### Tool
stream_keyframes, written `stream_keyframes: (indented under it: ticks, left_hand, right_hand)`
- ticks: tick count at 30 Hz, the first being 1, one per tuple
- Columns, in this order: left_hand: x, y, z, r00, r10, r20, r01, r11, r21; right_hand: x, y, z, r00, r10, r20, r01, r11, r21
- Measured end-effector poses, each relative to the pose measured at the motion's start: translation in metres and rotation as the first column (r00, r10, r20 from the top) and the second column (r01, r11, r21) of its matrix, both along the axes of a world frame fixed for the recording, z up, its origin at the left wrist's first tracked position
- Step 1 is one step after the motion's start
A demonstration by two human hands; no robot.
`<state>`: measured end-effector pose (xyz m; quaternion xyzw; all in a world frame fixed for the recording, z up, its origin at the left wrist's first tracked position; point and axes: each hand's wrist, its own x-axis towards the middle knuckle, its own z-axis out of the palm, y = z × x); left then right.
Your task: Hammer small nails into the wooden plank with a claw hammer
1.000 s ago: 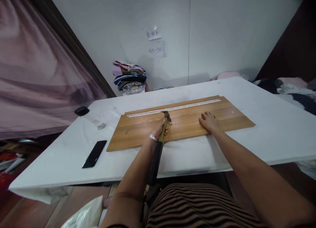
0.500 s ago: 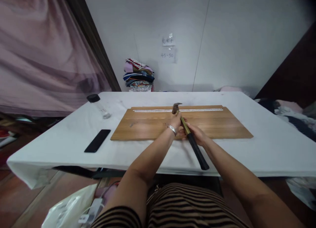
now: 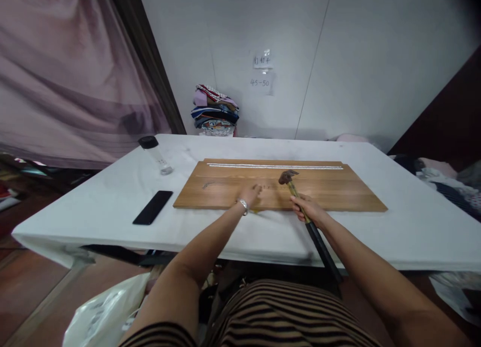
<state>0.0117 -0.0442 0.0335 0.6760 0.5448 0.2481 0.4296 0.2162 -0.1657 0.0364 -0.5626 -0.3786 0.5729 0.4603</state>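
Observation:
My right hand (image 3: 307, 210) is closed around the middle of a claw hammer (image 3: 319, 242), whose rusty head is raised over the board and whose black grip slants down toward me. Bracelet at the wrist, my left hand (image 3: 250, 195) is over the front half of the wooden board (image 3: 338, 192), fingers a little curled and apart, with no object visible in them. Just right of those fingers, small dark marks, perhaps nails, show on the board. Toward its left end lies a small heap of thin nails (image 3: 208, 185). Two white strips (image 3: 274, 166) run along the back edge.
On the white-covered table (image 3: 105, 207), a black phone (image 3: 153, 207) and a clear bottle with a dark lid (image 3: 156, 155) stand left of the board. Folded cloths (image 3: 215, 111) are stacked by the back wall. A white plastic bag (image 3: 107, 309) sits below the front edge.
My hands have parted. The left has let go of the hammer and moved left over the board; the right has taken the hammer to the right and nearer me.

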Motion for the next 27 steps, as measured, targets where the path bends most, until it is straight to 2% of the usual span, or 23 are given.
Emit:
stream_keyframes:
  ticks: [2, 4, 8, 14, 17, 21, 27]
  left_hand:
    - [-0.026, 0.021, -0.002, 0.975, 0.088, -0.203, -0.060, 0.988, 0.139]
    - [-0.043, 0.039, -0.004, 0.932, 0.120, -0.341, -0.047, 0.975, 0.216]
    - [-0.051, 0.058, -0.009, 0.846, 0.150, -0.511, 0.013, 0.953, 0.301]
    - [-0.049, 0.060, -0.034, 0.741, 0.151, -0.655, 0.069, 0.952, 0.297]
    - [-0.049, 0.059, -0.042, 0.711, 0.126, -0.692, 0.100, 0.956, 0.277]
    - [-0.049, 0.058, -0.043, 0.699, 0.127, -0.703, 0.108, 0.954, 0.280]
    - [-0.048, 0.056, -0.039, 0.714, 0.125, -0.689, 0.106, 0.953, 0.283]
  right_hand:
    - [-0.003, 0.003, 0.001, 1.000, 0.006, 0.018, -0.006, 1.000, 0.005]
    - [-0.008, 0.009, 0.003, 1.000, 0.005, 0.022, -0.005, 1.000, 0.017]
    - [-0.024, 0.022, 0.007, 1.000, -0.014, 0.025, 0.015, 1.000, -0.004]
    - [-0.037, 0.027, -0.002, 0.995, -0.043, 0.086, 0.051, 0.994, -0.100]
    - [-0.033, 0.029, -0.005, 0.993, -0.032, 0.114, 0.042, 0.996, -0.082]
    - [-0.030, 0.036, -0.009, 0.990, -0.021, 0.138, 0.027, 0.999, -0.046]
    - [-0.036, 0.039, -0.016, 0.993, -0.049, 0.112, 0.058, 0.995, -0.085]
